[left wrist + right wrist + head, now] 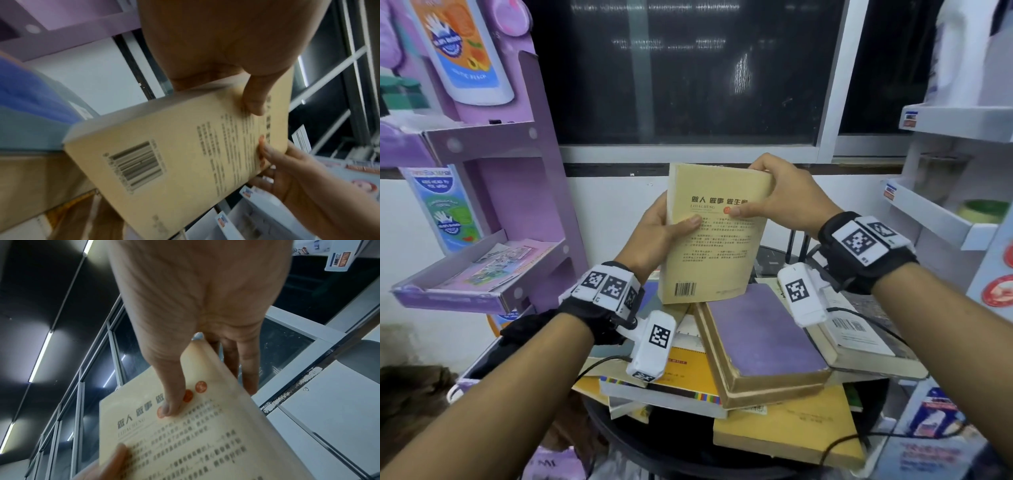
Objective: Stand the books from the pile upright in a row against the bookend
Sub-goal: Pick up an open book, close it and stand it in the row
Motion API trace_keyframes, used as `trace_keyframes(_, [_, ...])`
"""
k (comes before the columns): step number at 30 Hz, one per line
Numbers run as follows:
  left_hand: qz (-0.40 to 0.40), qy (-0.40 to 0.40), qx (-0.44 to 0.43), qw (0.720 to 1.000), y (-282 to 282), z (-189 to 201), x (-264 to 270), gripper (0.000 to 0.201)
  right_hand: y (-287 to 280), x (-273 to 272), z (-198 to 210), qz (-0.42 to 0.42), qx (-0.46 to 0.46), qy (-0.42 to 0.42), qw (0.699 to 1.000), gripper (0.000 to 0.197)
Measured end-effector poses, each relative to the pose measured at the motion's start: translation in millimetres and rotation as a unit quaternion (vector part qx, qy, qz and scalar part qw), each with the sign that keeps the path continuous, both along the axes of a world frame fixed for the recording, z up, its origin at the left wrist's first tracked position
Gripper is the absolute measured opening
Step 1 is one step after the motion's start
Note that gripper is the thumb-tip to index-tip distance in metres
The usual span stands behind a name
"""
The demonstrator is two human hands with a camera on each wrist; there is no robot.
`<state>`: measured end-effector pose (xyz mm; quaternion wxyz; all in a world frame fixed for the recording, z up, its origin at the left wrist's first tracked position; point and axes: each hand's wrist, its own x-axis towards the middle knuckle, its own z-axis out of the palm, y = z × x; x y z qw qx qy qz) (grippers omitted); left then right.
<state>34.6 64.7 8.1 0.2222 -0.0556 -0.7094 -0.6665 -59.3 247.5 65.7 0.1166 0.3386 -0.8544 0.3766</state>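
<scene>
I hold a tan paperback (714, 236) upright above the pile, back cover with barcode facing me. My left hand (659, 226) grips its left edge, thumb on the cover. My right hand (774, 195) grips the top right corner, thumb pressing near the red seal. The same tan paperback (174, 154) fills the left wrist view, and the paperback (185, 434) shows under my thumb in the right wrist view. Below lies the pile, with a purple-covered book (763, 339) on top and a yellow book (791, 428) beneath. No bookend is visible.
The pile rests on a round black table (654, 442). A purple display rack (517, 205) with a leaflet tray stands at the left. White shelves (945, 212) stand at the right. A dark window (688, 68) is behind. Cables trail over the right-hand books.
</scene>
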Motion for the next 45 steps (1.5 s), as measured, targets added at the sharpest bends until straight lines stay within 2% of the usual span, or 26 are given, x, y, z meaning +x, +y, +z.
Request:
trace_keyframes(4, [0.082, 0.026, -0.012, 0.996, 5.3, -9.1, -8.7, 0.048, -5.5, 1.8, -5.1, -0.023, -0.019, 0.037, 0.999, 0.06])
trace_keyframes(8, [0.116, 0.059, 0.008, 0.991, 11.2, -12.9, -12.9, 0.034, -6.8, 5.7, -5.4, -0.04, -0.022, 0.061, 0.997, 0.061])
trace_keyframes(10, [0.103, 0.061, 0.026, 0.992, 10.5, -13.3, -14.6, 0.032, -3.3, 9.3, -0.8, -0.029, -0.021, 0.068, 0.997, 0.056])
trace_keyframes(12, [0.075, 0.053, 0.042, 0.995, 7.0, -14.5, -16.4, 0.036, 4.0, 12.9, 7.7, -0.003, -0.009, 0.06, 0.998, 0.043])
trace_keyframes(14, [0.034, 0.038, 0.067, 0.996, 3.2, -16.0, -18.1, 0.04, 12.6, 15.7, 16.2, 0.048, -0.001, 0.013, 0.999, 0.037])
trace_keyframes(16, [-0.014, 0.029, 0.084, 0.996, 1.5, -15.8, -19.4, 0.048, 20.1, 18.7, 20.5, 0.094, -0.006, -0.041, 0.995, 0.043])
trace_keyframes(19, [-0.062, 0.018, 0.088, 0.994, 1.6, -10.8, -20.2, 0.058, 24.0, 25.5, 20.7, 0.117, 0.011, -0.045, 0.992, 0.048])
trace_keyframes(23, [-0.1, -0.023, 0.053, 0.993, -2.0, -4.1, -21.5, 0.057, 23.6, 30.6, 19.3, 0.133, 0.016, -0.067, 0.989, 0.061])
trace_keyframes(25, [-0.092, -0.036, 0.034, 0.995, -3.9, -0.8, -22.7, 0.053, 23.5, 31.5, 19.6, 0.127, 0.022, -0.067, 0.989, 0.064])
trace_keyframes(30, [0.003, -0.015, 0.024, 1.0, 4.9, 4.7, -23.1, 0.058, 18.8, 36.7, 20.0, 0.091, 0.032, -0.045, 0.994, 0.058])
trace_keyframes(34, [0.019, -0.01, 0.056, 0.998, 15.6, 1.0, -26.4, 0.046, 12.3, 45.8, 21.2, 0.068, 0.046, -0.026, 0.996, 0.06])
trace_keyframes(37, [0.01, 0.005, 0.076, 0.997, 16.8, -0.6, -27.4, 0.045, 10.2, 55.6, 26.9, 0.066, 0.074, -0.035, 0.994, 0.058])
trace_keyframes(40, [-0.021, 0.028, 0.114, 0.993, 18.6, 1.5, -27.5, 0.06, 9.9, 63.5, 32.9, 0.065, 0.093, -0.055, 0.992, 0.056])
trace_keyframes(42, [-0.036, 0.031, 0.135, 0.99, 20.9, 4.2, -28.1, 0.062, 8.4, 68.1, 34.1, 0.059, 0.104, -0.068, 0.99, 0.062])
trace_keyframes(45, [-0.057, 0.018, 0.125, 0.99, 23.1, 6.3, -31.6, 0.054, 5.6, 72.1, 33.4, 0.042, 0.128, -0.053, 0.989, 0.073])
